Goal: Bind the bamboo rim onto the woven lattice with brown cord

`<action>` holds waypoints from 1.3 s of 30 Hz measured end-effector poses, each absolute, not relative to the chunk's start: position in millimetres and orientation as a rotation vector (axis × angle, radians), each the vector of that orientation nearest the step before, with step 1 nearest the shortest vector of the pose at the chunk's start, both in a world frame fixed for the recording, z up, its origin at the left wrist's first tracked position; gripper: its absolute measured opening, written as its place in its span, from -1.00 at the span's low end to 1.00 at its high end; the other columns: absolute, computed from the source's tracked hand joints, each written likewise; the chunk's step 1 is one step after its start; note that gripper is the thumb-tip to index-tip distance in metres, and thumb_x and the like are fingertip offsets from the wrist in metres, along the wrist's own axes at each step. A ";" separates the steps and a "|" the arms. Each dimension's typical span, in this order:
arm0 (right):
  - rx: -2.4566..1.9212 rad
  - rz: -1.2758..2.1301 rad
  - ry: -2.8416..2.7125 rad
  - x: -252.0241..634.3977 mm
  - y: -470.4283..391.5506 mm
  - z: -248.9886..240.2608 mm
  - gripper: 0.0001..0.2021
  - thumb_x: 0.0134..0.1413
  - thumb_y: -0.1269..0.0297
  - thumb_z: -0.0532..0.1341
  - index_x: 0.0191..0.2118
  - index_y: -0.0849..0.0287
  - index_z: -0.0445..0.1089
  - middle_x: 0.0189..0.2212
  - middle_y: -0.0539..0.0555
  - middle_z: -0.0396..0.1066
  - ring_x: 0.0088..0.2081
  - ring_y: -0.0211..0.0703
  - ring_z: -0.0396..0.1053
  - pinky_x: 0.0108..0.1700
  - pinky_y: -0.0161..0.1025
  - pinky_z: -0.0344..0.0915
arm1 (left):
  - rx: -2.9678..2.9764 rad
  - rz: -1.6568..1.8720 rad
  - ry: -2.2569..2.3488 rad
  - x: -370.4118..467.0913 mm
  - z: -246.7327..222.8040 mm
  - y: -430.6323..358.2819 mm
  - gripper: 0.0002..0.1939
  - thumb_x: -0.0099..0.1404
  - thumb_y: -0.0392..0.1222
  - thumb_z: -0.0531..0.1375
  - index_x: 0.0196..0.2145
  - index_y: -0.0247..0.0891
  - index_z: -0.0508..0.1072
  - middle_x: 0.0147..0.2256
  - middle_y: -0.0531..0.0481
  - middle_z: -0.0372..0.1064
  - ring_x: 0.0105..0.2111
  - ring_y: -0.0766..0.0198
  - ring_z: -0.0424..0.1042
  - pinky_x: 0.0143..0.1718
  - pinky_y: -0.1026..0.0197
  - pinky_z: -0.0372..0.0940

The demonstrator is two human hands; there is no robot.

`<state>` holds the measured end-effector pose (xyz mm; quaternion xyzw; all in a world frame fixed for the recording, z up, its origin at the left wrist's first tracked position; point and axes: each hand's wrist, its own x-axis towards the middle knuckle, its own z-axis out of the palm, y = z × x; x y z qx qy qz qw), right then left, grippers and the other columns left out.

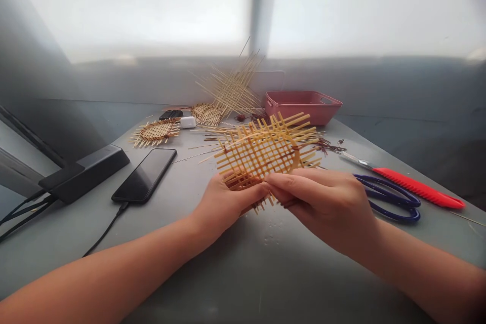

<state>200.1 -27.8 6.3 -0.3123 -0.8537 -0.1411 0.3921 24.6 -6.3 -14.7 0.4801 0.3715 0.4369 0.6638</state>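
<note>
A small open lattice of woven yellow cane strips (261, 154) is held up above the grey table, its strip ends sticking out around a curved rim. My left hand (224, 200) grips its lower left edge, with the thumb in front and the other fingers partly hidden behind. At the lower edge, my right hand (326, 197) pinches the weave with thumb and index finger, close to the left thumb tip. Dark binding shows on the rim at the right. Whatever lies between the right fingertips is too small to make out.
Blue-handled scissors (395, 200) and a red cutter (417, 187) lie at the right. Behind stand a pink basket (304, 106) and crossed cane strips (233, 88). Woven pieces (155, 131), a white case (188, 122), a phone (145, 176) and a black power strip (87, 172) are left.
</note>
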 end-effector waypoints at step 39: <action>-0.847 0.257 -2.979 216.0 -44.4 29.8 -0.42 -0.15 0.47 0.46 0.06 0.01 0.44 0.05 0.05 0.47 -0.05 -0.17 0.52 -0.17 -0.37 0.50 | 0.893 1.377 0.804 6.9 -8.8 12.4 -0.79 0.00 -0.20 0.40 -0.41 -0.27 0.48 -0.43 0.09 0.40 -0.49 0.42 0.35 -0.46 0.34 0.28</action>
